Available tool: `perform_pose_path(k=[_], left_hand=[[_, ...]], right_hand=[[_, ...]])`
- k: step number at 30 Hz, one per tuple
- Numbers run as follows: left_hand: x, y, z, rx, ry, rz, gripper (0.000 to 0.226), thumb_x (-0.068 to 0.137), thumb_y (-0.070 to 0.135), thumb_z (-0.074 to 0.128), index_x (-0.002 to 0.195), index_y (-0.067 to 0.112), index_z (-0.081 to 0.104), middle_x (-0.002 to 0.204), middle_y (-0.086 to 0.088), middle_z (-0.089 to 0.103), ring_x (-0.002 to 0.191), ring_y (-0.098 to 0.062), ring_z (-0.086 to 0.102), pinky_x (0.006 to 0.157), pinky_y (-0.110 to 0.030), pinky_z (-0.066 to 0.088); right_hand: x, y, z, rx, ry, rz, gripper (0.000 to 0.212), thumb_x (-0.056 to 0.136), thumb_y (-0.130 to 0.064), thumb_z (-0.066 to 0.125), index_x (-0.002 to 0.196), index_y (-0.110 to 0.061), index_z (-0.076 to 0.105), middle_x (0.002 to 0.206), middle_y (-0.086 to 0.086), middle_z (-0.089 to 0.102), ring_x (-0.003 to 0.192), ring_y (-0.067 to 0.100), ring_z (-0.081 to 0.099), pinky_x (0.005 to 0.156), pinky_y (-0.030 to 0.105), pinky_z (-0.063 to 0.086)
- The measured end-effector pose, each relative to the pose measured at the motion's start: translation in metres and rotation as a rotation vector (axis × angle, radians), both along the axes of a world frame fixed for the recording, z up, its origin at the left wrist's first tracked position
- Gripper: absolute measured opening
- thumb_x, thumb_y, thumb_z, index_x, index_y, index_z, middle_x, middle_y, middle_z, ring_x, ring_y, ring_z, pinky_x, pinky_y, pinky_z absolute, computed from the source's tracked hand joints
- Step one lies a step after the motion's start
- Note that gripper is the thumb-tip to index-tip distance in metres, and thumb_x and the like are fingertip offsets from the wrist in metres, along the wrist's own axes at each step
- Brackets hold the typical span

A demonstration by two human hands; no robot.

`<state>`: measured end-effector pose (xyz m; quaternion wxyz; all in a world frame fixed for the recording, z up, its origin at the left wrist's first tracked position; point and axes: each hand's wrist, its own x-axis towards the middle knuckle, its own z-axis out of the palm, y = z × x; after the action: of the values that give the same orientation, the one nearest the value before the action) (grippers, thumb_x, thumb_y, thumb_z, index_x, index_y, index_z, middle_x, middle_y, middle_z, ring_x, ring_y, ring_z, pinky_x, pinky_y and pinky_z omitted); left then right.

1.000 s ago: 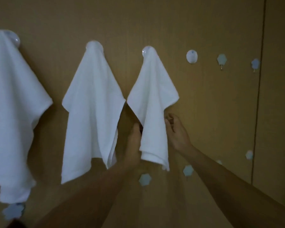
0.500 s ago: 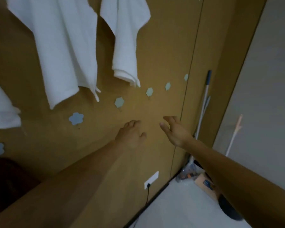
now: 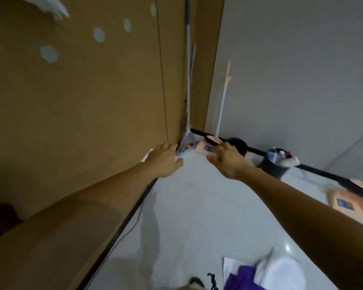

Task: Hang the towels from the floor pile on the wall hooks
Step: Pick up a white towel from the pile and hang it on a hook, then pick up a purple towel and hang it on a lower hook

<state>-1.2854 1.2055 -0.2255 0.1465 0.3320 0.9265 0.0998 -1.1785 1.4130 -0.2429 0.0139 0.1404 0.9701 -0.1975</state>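
Both my hands are stretched out in front of me with relaxed fingers and hold nothing. My left hand (image 3: 165, 160) hovers near the brown wall (image 3: 82, 114), my right hand (image 3: 228, 161) a little to its right. White towels (image 3: 281, 273) lie in a pile on the floor at the bottom edge, beside purple cloth (image 3: 242, 278). The lower tip of a hung white towel (image 3: 55, 8) shows at the top left. Pale hexagonal hooks (image 3: 49, 53) dot the wall below it.
A mop handle (image 3: 188, 65) and a thin pink-tipped stick (image 3: 223, 99) lean in the corner. A dark bin (image 3: 272, 167) with bottles, a black pan (image 3: 239, 146), pink dustpans (image 3: 203, 148) and a cable (image 3: 134, 222) are on the pale floor (image 3: 197, 216).
My view has swung down from the hung towels to the floor corner. Both hands let go of the third towel and dropped away from the wall, empty.
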Motion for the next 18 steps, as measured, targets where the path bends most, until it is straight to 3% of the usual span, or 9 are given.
perform_pose_path(k=[6,18], left_hand=[[0.082,0.040,-0.035,-0.007,-0.062,-0.258,0.066,0.094,0.047,0.042,0.148,0.014,0.024,0.152,-0.011,0.027,0.136,-0.031,0.028,0.108,-0.047,0.032],[0.251,0.075,-0.149,-0.230,-0.370,-0.584,0.067,0.091,0.046,0.047,0.147,0.017,0.026,0.149,-0.010,0.031,0.135,-0.031,0.030,0.106,-0.044,0.035]], right_hand=[[0.136,0.009,-0.025,0.028,-0.095,-0.286,0.046,0.098,-0.051,0.039,0.128,-0.021,0.056,0.138,0.009,0.046,0.122,0.029,0.046,0.102,0.043,0.040],[0.358,-0.010,-0.093,-0.055,-0.422,-0.618,0.045,0.097,-0.047,0.044,0.131,-0.019,0.055,0.130,0.010,0.053,0.119,0.026,0.051,0.097,0.040,0.045]])
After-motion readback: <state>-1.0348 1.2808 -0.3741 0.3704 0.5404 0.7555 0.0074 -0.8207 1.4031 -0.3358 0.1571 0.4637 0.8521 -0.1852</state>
